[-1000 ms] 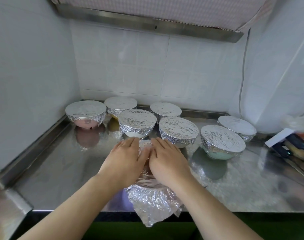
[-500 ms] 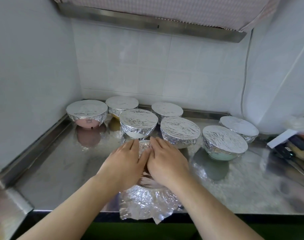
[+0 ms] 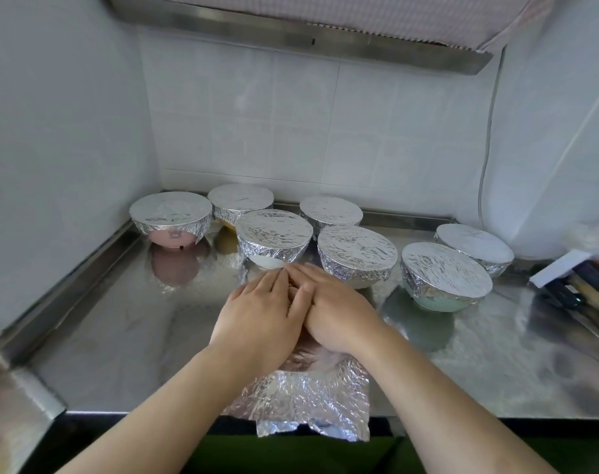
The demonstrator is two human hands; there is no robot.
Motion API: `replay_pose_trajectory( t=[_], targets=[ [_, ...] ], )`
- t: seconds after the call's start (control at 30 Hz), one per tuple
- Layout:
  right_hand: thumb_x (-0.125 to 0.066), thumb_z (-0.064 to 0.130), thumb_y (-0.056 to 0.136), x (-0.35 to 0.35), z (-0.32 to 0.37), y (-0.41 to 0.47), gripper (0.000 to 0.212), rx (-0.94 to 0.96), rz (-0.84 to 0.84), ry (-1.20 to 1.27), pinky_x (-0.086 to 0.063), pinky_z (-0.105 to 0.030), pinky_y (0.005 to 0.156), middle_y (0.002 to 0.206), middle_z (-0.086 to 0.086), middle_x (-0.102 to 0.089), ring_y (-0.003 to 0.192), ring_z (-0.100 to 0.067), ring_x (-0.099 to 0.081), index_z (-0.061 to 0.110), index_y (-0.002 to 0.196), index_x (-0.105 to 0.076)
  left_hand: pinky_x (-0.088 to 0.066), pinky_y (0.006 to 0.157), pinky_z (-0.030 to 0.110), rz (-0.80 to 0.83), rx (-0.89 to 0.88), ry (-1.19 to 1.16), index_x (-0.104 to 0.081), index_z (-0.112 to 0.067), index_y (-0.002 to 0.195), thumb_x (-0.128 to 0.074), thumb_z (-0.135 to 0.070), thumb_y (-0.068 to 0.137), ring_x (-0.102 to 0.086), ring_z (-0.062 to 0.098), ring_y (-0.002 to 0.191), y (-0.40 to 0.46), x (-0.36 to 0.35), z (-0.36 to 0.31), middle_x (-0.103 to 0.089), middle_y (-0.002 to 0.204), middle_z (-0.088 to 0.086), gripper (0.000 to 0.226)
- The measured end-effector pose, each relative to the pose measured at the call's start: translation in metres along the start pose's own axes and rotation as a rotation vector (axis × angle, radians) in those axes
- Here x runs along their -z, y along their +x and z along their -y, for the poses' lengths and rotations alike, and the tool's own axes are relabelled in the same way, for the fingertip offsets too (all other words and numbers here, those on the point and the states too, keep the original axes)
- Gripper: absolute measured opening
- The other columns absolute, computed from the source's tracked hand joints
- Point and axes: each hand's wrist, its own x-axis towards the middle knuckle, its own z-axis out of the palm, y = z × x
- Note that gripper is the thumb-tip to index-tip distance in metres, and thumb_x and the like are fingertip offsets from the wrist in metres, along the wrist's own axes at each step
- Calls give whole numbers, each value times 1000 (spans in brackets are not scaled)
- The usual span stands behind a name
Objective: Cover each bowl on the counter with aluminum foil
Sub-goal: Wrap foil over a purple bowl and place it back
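steel counter (image 3: 120, 336); both hands (image 3: 291, 313) hide bowl under foil (image 3: 308, 398)

Foil sheet's (image 3: 301, 398) near flap now flatter, squarer, over the counter edge (image 3: 462, 413).

Crinkled silver foil (image 3: 301, 398), pink bowl (image 3: 171, 237) — mint-green bowl (image 3: 438, 302), white tiles (image 3: 291, 131), steel-grey counter (image 3: 120, 336)

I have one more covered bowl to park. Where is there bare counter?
Bare steel lies left of the hands, between the pink bowl and the counter's front edge, and front right, below the green bowl. The back row is crowded; utensils fill the far right.
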Motion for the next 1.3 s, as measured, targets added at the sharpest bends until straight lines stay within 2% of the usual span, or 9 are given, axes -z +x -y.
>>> replay_pose_trajectory(
  t=[0.17,0.23,0.37,0.6,0.8,0.87,1.0,1.2,1.3],
  targets=[
    [-9,38,107,-15,0,-1,65,-110,-26,-48,-5,-33,132,176,6,-11,162,-12,-8,17,170,-10,-39,114,52,-16,-5,-26,-42,-13,146,8,-39,105,-42,38,142,4,-3,6,-50,146,16,69],
    [-3,48,102,-19,1,-6,73,-189,-47,-61,-12,-39,132,177,4,-9,163,-15,-8,17,169,-4,-26,124,50,-7,121,-19,-35,-16,154,21,-44,98,-24,37,153,-2,-10,-7,-36,159,18,84],
    [-27,49,110,-15,9,-18,74,-313,-28,-60,-9,-43,133,178,1,0,164,-21,-1,16,169,4,-10,129,51,38,239,-72,-1,-14,166,40,-55,83,2,40,159,-16,-19,-24,-4,170,27,102],
    [-19,50,113,5,5,-9,60,-120,25,-6,-6,-40,133,177,12,-5,163,-14,-2,31,169,-11,-30,120,38,-52,157,-353,-26,-20,162,-4,-73,98,-30,20,150,-14,-4,4,-31,166,3,85],
    [11,65,98,-21,1,-1,83,-298,-64,53,-10,-45,132,177,8,-9,163,-18,-3,30,169,-14,-27,123,38,-173,201,-308,-31,-10,159,-17,-51,107,-36,22,148,-8,-2,-1,-45,158,6,68],
    [24,70,88,-29,-2,2,99,-333,-84,3,-10,-45,131,178,3,-8,164,-22,-3,28,168,-17,-26,123,40,-165,284,-380,-32,-6,156,-10,-43,104,-36,25,147,-5,-6,-16,-45,156,10,68],
    [-8,61,107,-15,-2,-2,73,-350,-86,57,-11,-44,132,177,2,-11,163,-20,-5,23,168,-20,-11,128,41,-112,271,-229,-25,-3,160,38,-48,88,-15,33,156,-6,-23,-16,-19,169,19,106],
    [-24,41,116,3,-2,-4,55,-178,-31,80,4,-16,122,174,11,-18,161,-10,-10,24,168,-23,-28,123,36,-184,233,-444,-33,-8,158,-21,-62,98,-36,25,148,-10,-15,-7,-45,157,9,82],
    [-20,49,113,1,4,-6,61,-279,-43,135,-6,-33,131,176,7,-16,162,-15,-10,24,169,-19,-38,114,40,-159,224,-540,-41,-13,155,-40,-50,104,-48,27,138,-6,-9,7,-53,149,6,63]
  ],
)
